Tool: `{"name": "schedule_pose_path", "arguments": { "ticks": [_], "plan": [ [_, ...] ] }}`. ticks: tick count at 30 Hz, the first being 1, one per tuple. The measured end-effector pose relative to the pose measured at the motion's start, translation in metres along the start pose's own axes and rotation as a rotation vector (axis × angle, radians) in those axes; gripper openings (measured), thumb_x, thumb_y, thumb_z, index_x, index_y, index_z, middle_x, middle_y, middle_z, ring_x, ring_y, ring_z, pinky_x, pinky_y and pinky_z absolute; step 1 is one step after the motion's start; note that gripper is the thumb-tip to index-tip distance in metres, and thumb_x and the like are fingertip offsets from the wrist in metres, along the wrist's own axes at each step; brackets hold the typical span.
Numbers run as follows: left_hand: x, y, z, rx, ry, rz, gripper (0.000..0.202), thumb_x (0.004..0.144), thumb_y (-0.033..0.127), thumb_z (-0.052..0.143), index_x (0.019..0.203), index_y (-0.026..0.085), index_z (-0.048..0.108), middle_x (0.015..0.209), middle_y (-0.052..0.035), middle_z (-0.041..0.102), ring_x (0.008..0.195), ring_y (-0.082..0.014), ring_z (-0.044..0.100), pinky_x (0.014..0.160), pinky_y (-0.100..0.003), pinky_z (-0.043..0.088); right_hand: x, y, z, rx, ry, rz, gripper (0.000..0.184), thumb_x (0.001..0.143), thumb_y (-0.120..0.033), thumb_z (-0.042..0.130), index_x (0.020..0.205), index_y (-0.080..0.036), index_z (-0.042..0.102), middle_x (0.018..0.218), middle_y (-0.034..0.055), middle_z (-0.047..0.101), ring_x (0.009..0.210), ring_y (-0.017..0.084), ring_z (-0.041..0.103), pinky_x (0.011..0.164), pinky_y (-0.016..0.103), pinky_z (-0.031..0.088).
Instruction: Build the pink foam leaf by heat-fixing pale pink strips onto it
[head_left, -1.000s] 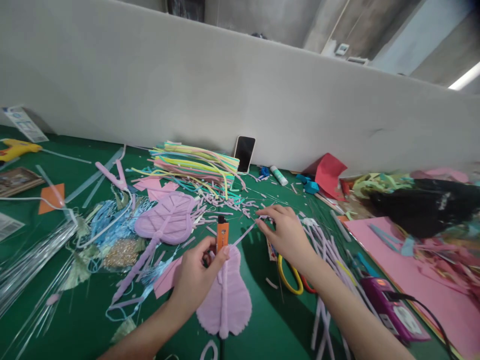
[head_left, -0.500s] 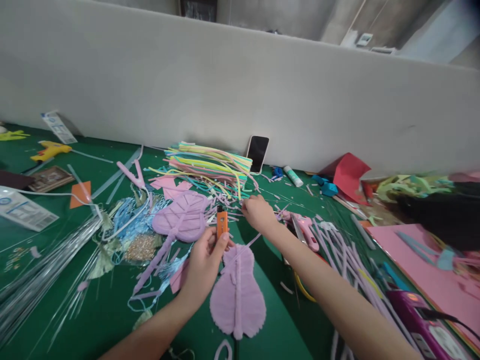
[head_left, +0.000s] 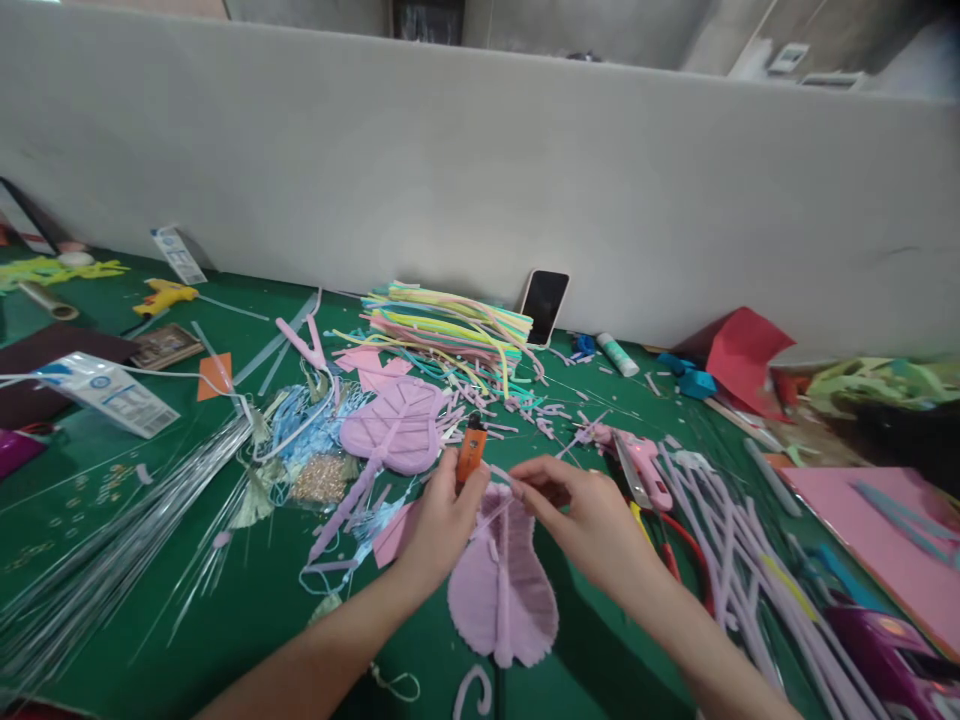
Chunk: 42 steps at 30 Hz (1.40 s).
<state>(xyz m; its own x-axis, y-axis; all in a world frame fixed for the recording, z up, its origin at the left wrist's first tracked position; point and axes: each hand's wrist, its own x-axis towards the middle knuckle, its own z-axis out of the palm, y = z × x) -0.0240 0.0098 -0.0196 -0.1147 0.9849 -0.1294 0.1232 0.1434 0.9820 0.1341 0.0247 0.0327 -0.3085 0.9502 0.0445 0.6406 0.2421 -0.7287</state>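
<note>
My left hand (head_left: 442, 515) is closed around an orange lighter (head_left: 471, 450) that stands upright between thumb and fingers. Close beside it, my right hand (head_left: 581, 505) pinches a short piece of lilac pipe cleaner (head_left: 500, 476). Both hands are at the top of a lilac fan-shaped piece (head_left: 504, 610), gourd-like in outline, with a thick fuzzy rib down its middle. Thin lilac strips lie across its upper part, partly behind my fingers. A second lilac piece, leaf-shaped with raised veins (head_left: 396, 425), lies left of my left hand.
Bundled coloured pipe cleaners (head_left: 450, 335) lie at the back beside a leaning phone (head_left: 545, 306). On the right are a pink glue gun (head_left: 645, 470), red-handled pliers (head_left: 694, 555) and loose lilac stems (head_left: 739, 560). Blue tassels (head_left: 304, 425) and silvery strands (head_left: 142, 540) cover the left.
My right hand has come back from the scattered scraps to the top of the lilac fan-shaped piece, a pipe cleaner piece now in its fingers. The view has shifted left.
</note>
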Motion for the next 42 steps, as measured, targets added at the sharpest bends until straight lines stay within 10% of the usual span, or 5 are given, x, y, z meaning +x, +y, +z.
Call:
{"name": "schedule_pose_path", "arguments": {
  "ticks": [12,17,25,42],
  "plan": [
    [-0.003,0.019,-0.004,-0.615,-0.397,-0.292,0.039,0.071,0.048,0.072,0.076,0.016,0.051,0.059,0.0064,0.045,0.049,-0.0056,0.038,0.049,-0.019,0.029,-0.022,0.0,0.024,0.648,-0.031,0.151,0.024,0.078,-0.036,0.069,0.094,-0.019,0.061,0.086,0.0063,0.075,0.079,0.019,0.072,0.075,0.031,0.057],
    [-0.003,0.025,-0.007,-0.696,-0.431,-0.365,0.039,0.066,0.043,0.078,0.069,0.015,0.051,0.058,0.0066,0.042,0.049,-0.0044,0.036,0.048,-0.019,0.027,-0.026,0.002,0.023,0.537,-0.003,0.077,0.019,0.081,-0.033,0.066,0.093,-0.022,0.055,0.081,0.0024,0.074,0.076,0.017,0.072,0.072,0.029,0.057],
    [-0.003,0.026,-0.011,-0.783,-0.542,-0.538,0.035,0.065,0.034,0.08,0.064,0.015,0.05,0.049,0.0106,0.027,0.045,-0.0031,0.028,0.046,-0.018,0.023,-0.034,0.001,0.013,-0.063,0.254,-0.491,0.017,0.085,-0.02,0.064,0.101,-0.024,0.061,0.086,0.0011,0.074,0.075,0.014,0.07,0.069,0.023,0.055],
    [-0.003,0.025,-0.014,-0.753,-0.671,-0.545,0.035,0.066,0.035,0.08,0.066,0.015,0.052,0.05,0.0086,0.039,0.043,-0.0019,0.033,0.045,-0.016,0.024,-0.029,0.002,0.005,-0.114,0.138,-0.681,0.027,0.085,-0.01,0.061,0.108,-0.024,0.062,0.091,0.0032,0.07,0.079,0.014,0.06,0.072,0.028,0.052]
  ]
}}
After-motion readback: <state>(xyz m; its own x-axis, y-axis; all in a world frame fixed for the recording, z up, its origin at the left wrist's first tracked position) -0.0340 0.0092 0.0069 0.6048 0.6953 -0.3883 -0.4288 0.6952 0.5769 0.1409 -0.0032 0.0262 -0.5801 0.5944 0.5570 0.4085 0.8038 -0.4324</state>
